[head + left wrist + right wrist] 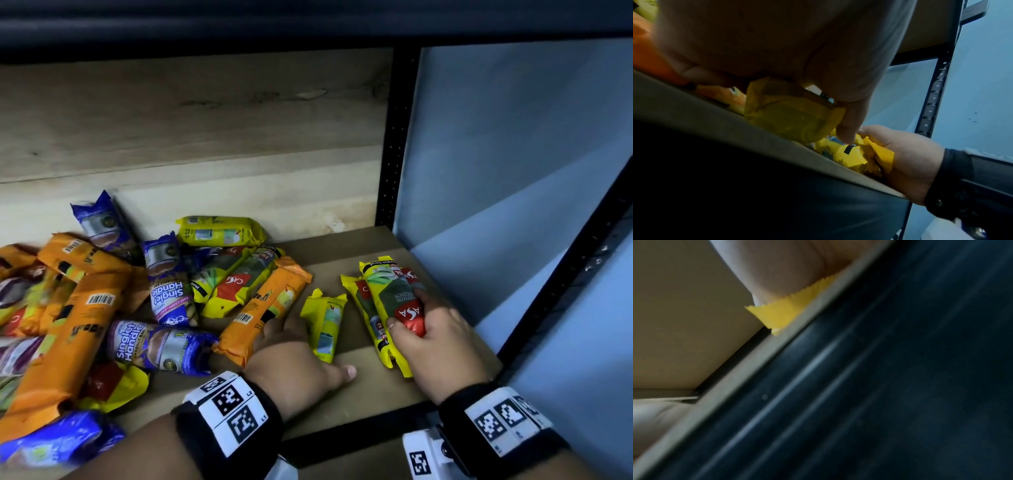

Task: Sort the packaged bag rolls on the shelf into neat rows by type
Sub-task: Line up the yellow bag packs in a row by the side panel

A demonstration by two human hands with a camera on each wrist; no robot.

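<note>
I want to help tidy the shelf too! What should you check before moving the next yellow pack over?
1. Right hand holds the yellow packs in place: ok, fingers curled round them.
2. Small yellow pack within reach of the left hand: ok, it lies right beside that hand.
3. Left hand gripping the small yellow pack: cannot tell, the fingers are hidden.
4. Bare shelf board behind the yellow row for more packs: ok.
5. Pile on the left sorted by type: not ok, orange, blue and yellow are mixed.
</note>
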